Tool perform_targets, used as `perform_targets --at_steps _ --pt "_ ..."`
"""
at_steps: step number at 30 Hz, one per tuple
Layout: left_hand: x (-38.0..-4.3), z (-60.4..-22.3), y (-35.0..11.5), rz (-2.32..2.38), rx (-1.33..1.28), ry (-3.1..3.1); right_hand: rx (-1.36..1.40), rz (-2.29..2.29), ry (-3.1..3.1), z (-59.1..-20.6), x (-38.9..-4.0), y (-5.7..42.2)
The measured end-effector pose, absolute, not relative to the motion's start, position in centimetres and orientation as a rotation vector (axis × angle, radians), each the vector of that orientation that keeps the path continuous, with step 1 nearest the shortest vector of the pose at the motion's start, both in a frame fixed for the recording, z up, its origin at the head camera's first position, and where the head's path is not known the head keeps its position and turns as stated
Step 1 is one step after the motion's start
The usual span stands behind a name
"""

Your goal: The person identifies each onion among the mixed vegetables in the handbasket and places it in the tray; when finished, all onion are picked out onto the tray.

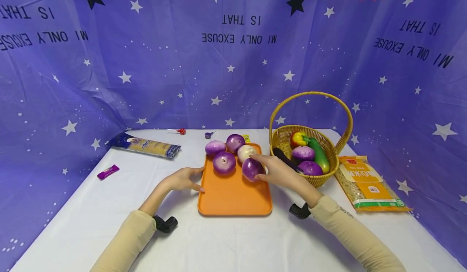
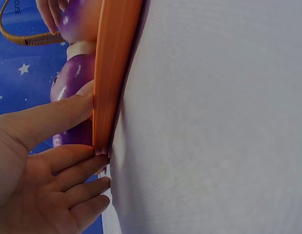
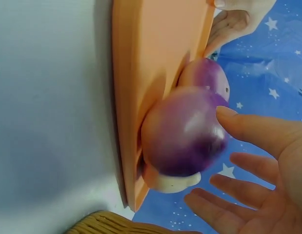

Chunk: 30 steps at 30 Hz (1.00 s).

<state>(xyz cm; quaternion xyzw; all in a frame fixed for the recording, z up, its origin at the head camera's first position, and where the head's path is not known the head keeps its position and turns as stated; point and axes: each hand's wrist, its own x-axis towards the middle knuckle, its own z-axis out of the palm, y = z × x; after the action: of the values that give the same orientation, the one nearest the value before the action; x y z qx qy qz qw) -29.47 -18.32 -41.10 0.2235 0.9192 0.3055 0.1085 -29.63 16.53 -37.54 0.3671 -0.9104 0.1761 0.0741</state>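
Observation:
My right hand (image 1: pixel 279 171) is spread around a purple onion (image 1: pixel 252 169) on the right side of an orange tray (image 1: pixel 233 201). In the right wrist view its thumb overlaps the onion, while the other fingers stand apart from it. My left hand (image 1: pixel 183 179) touches the tray's left edge, with thumb and fingers spread along the rim (image 2: pixel 109 78). Beside the right hand's onion lies a pale, round, onion-like piece (image 1: pixel 245 153). More purple onions (image 1: pixel 224 163) sit on the tray's far half.
Right of the tray stands a wicker basket (image 1: pixel 330 139) with a tall handle, holding onions, an eggplant and a long green vegetable (image 1: pixel 319 156). An orange food bag (image 1: pixel 368 183) lies beyond it. At left are a pasta pack (image 1: pixel 146 145) and a purple wrapper (image 1: pixel 108 172). Lollipops (image 1: pixel 182 131) lie behind.

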Motion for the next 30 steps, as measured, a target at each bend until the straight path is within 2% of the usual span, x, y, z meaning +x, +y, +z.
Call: perform_targets --at_steps 12,21,30 --pt "-29.6 -41.2 -18.4 0.884 0.659 2.708 1.111 0.575 -2.679 -35.8 -28.8 18.2" --pt "-29.6 -41.4 -18.4 0.871 0.662 2.716 1.026 0.591 -2.702 -34.4 -28.8 21.2" --pt "-29.6 -41.3 -18.4 0.871 0.652 2.718 0.970 0.462 -2.733 -31.9 -30.7 25.6"
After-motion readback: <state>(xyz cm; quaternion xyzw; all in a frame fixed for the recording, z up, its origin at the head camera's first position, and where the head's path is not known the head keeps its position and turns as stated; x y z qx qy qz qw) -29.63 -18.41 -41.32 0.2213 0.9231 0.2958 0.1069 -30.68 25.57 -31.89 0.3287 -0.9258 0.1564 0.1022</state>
